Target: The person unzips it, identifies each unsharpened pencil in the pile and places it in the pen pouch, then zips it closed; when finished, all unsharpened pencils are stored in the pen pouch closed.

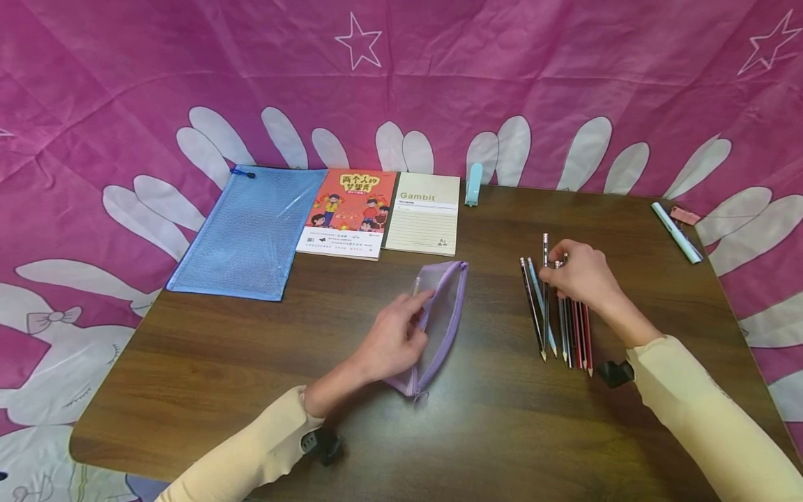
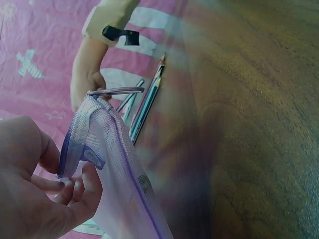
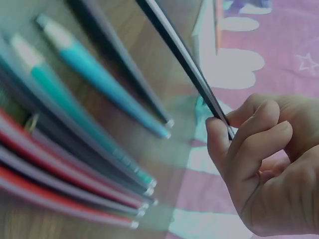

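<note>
My left hand (image 1: pixel 395 335) grips one zipped edge of a purple mesh pencil case (image 1: pixel 453 317), whose mouth gapes toward the right. In the left wrist view, thumb and fingers curl about the case's edge (image 2: pixel 70 144). A pale, slim tip (image 1: pixel 417 284) shows by its far side; what it belongs to is unclear. Between thumb and fingers, my right hand (image 1: pixel 580 275) pinches a dark striped pencil (image 3: pixel 184 55) near its end, lifted above the others. Beneath and beside that hand lie several pencils (image 1: pixel 577 341), black, blue, teal and red, roughly side by side on the table.
At the back left lie a blue mesh zip folder (image 1: pixel 245 237), a red picture book (image 1: pixel 351 206) and a cream notebook (image 1: pixel 423 216). A light blue stapler-like item (image 1: pixel 473 185) stands beside them. Near the right edge are a pale blue pen-like stick (image 1: pixel 677 233) and a pink block (image 1: pixel 685 215).
</note>
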A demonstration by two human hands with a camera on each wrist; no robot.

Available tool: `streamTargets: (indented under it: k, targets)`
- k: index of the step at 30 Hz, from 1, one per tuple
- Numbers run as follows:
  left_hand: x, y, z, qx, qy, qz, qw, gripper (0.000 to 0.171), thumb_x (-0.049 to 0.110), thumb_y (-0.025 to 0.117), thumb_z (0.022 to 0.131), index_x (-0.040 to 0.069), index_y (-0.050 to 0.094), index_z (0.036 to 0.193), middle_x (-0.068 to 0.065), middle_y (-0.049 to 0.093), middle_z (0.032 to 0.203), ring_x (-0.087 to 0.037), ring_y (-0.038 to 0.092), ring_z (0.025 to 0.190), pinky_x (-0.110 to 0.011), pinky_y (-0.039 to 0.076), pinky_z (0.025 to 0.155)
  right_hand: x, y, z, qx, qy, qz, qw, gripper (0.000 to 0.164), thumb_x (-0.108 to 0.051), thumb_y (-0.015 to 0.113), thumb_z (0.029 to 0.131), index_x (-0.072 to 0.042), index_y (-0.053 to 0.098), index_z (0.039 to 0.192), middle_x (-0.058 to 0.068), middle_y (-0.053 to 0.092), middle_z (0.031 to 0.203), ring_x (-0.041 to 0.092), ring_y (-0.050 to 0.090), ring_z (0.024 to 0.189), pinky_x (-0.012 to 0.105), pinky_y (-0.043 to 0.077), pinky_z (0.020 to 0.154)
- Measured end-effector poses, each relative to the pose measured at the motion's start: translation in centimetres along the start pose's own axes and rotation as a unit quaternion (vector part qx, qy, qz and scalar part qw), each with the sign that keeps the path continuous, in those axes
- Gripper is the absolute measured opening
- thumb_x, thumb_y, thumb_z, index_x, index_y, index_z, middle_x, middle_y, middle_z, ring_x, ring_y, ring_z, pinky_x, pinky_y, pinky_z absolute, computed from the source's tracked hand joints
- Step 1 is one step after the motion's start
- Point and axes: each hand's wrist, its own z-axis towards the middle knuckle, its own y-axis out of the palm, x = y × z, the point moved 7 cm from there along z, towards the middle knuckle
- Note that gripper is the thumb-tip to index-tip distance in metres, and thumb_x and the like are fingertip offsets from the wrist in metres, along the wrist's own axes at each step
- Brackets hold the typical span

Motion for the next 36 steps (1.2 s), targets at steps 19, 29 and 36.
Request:
streamTargets:
  k: [19, 29, 36]
  targets:
    - [0.0, 0.1, 0.1, 0.002, -0.003, -0.004, 1.0, 0.066, -0.005, 0.056, 0.073, -0.008, 0.052, 0.139, -0.009, 0.057, 0.095, -0.015, 0.054, 0.078, -0.027, 0.051, 0.066, -5.7, 3.9, -2.1, -0.051, 0.041, 0.31, 0.948, 0.023, -0.008, 0.06, 0.095, 0.001, 0.043, 0.11, 0.007, 0.065, 0.075, 0.01, 0.044, 0.046, 0.024, 0.037, 0.041]
    - [0.1, -0.1, 0.1, 0.004, -0.012, -0.004, 0.9999, 0.067, -0.005, 0.057, 0.074, -0.007, 0.052, 0.14, -0.009, 0.058, 0.097, -0.016, 0.055, 0.08, -0.028, 0.052, 0.068, -9.0, 7.7, -3.3, -0.065, 0.04, 0.387, 0.919, 0.021, -0.004, 0.061, 0.096, 0.0, 0.043, 0.106, 0.013, 0.067, 0.078, 0.011, 0.045, 0.043, 0.023, 0.036, 0.039]
    - [0.2, -0.2, 0.2, 0.012, -0.014, 0.003, 0.9998, 0.067, -0.005, 0.058, 0.073, -0.008, 0.051, 0.14, -0.009, 0.058, 0.097, -0.015, 0.055, 0.078, -0.028, 0.05, 0.067, -9.8, 9.8, -3.8, -0.079, 0.044, 0.392, 0.915, 0.022, -0.004, 0.063, 0.094, 0.001, 0.044, 0.105, 0.014, 0.068, 0.079, 0.011, 0.047, 0.042, 0.023, 0.038, 0.037]
